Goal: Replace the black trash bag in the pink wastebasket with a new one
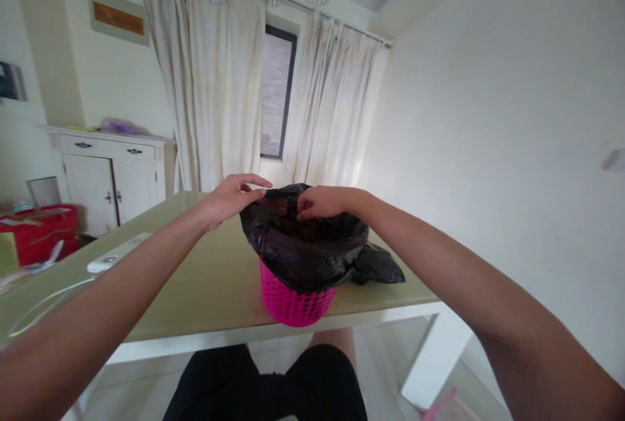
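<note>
A bright pink basket (297, 304) with holes in its wall stands upright near the table's front edge. A black plastic bag (307, 255) lines it and is folded down over the rim. My left hand (233, 200) is at the far left of the rim, fingers stretched out and apart, thumb touching the bag's edge. My right hand (323, 202) reaches over the right side into the mouth of the basket, with its fingers curled together. What lies between those fingers is hidden. Inside, the bag is dark and pink shows faintly through it.
Another piece of black plastic (378, 265) lies right of the basket on the greenish table (209, 291). A white power strip (117, 253) and white cable (43, 304) are at the left. Beyond are a red bag (46, 235), a white cabinet (90, 180) and curtains (219, 82).
</note>
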`<state>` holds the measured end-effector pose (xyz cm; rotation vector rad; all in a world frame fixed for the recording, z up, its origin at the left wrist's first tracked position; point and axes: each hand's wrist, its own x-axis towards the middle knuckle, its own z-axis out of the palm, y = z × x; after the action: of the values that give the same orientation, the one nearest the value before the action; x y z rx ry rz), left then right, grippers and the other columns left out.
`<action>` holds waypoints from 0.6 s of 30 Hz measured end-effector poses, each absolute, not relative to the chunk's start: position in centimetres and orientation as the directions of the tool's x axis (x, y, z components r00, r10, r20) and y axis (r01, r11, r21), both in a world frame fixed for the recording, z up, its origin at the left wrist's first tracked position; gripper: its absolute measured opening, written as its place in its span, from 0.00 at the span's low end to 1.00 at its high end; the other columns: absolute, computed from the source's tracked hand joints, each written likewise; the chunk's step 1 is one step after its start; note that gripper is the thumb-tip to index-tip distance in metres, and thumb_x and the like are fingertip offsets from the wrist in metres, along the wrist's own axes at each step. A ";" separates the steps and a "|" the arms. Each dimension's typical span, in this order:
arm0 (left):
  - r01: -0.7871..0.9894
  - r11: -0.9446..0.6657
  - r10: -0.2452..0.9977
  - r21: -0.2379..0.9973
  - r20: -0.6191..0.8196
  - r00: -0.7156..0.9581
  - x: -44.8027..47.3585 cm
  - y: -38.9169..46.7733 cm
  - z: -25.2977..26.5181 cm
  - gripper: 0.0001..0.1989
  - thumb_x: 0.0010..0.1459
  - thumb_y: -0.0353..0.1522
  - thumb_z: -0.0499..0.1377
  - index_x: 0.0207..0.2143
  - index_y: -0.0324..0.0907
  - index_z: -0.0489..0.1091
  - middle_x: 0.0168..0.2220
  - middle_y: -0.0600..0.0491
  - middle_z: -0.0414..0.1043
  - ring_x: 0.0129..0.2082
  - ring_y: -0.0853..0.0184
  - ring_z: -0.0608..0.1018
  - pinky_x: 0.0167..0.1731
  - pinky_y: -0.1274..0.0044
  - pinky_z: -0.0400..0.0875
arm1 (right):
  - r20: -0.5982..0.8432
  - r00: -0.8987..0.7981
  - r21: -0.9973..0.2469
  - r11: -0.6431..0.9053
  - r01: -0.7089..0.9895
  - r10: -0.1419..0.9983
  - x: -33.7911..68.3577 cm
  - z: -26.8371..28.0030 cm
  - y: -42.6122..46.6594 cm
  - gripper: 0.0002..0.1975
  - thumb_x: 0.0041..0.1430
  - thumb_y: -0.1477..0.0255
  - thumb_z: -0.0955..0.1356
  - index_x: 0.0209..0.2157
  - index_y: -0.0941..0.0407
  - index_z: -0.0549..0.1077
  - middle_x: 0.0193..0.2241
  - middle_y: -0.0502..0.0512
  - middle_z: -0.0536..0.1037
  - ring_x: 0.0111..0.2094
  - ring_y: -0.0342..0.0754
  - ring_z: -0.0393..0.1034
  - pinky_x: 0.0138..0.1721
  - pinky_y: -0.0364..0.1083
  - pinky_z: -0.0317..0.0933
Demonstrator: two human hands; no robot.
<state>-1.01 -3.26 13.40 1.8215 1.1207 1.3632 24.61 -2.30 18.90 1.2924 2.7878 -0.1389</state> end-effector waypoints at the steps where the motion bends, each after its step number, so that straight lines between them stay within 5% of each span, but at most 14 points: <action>1: 0.253 -0.437 0.899 0.863 0.427 0.097 -1.0 -2.9 12.9 0.29 0.44 0.53 0.73 0.44 0.44 0.84 0.28 0.51 0.79 0.31 0.60 0.77 0.33 0.71 0.70 | -0.074 -0.615 -0.020 0.615 0.788 0.785 25.1 19.1 -2.2 0.06 0.61 0.69 0.74 0.38 0.55 0.85 0.32 0.54 0.84 0.34 0.50 0.75 0.40 0.48 0.65; 5: 0.091 -0.353 0.934 0.931 0.344 0.093 -0.5 -1.6 10.7 0.30 0.43 0.59 0.72 0.36 0.44 0.84 0.37 0.46 0.85 0.43 0.52 0.82 0.45 0.66 0.75 | -0.306 -0.562 -0.122 0.554 0.823 0.768 26.6 16.7 -2.1 0.11 0.54 0.80 0.74 0.38 0.54 0.86 0.36 0.54 0.85 0.36 0.51 0.77 0.40 0.47 0.67; 7: 0.019 -0.335 0.935 0.942 0.330 0.128 -0.2 -1.0 9.7 0.29 0.44 0.58 0.71 0.36 0.44 0.83 0.39 0.46 0.86 0.47 0.51 0.82 0.50 0.66 0.74 | -0.312 -0.620 -0.213 0.583 0.784 0.720 27.1 15.3 -2.0 0.15 0.54 0.81 0.74 0.43 0.54 0.85 0.41 0.53 0.86 0.40 0.50 0.79 0.41 0.45 0.68; 11: -0.127 -0.181 0.969 0.975 0.198 0.144 -0.5 -0.1 8.5 0.22 0.51 0.52 0.69 0.35 0.42 0.80 0.38 0.46 0.86 0.42 0.55 0.84 0.48 0.68 0.76 | 0.048 -0.656 -0.185 0.652 0.735 0.753 28.8 15.6 -0.9 0.13 0.65 0.70 0.72 0.50 0.57 0.82 0.46 0.58 0.85 0.45 0.52 0.78 0.50 0.48 0.67; 15: -0.144 -0.052 0.984 0.988 0.075 0.160 -1.3 0.5 8.5 0.16 0.46 0.44 0.73 0.30 0.42 0.78 0.32 0.47 0.85 0.33 0.58 0.82 0.38 0.70 0.78 | 0.435 -0.376 -0.108 0.462 0.880 0.818 32.1 17.1 1.2 0.13 0.69 0.71 0.66 0.48 0.58 0.82 0.49 0.63 0.83 0.48 0.54 0.77 0.56 0.51 0.66; 18: -0.121 -0.118 0.979 0.986 0.136 0.155 -1.5 1.3 8.3 0.22 0.38 0.39 0.77 0.34 0.41 0.78 0.33 0.46 0.84 0.32 0.60 0.82 0.35 0.70 0.77 | 0.368 -0.248 -0.280 0.361 0.890 0.896 34.3 16.3 2.1 0.11 0.65 0.74 0.68 0.43 0.57 0.84 0.48 0.63 0.84 0.47 0.54 0.78 0.57 0.52 0.67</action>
<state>-1.45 1.30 8.31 1.2910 0.9444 1.2288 34.34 2.10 16.33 2.1081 2.9455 -0.0250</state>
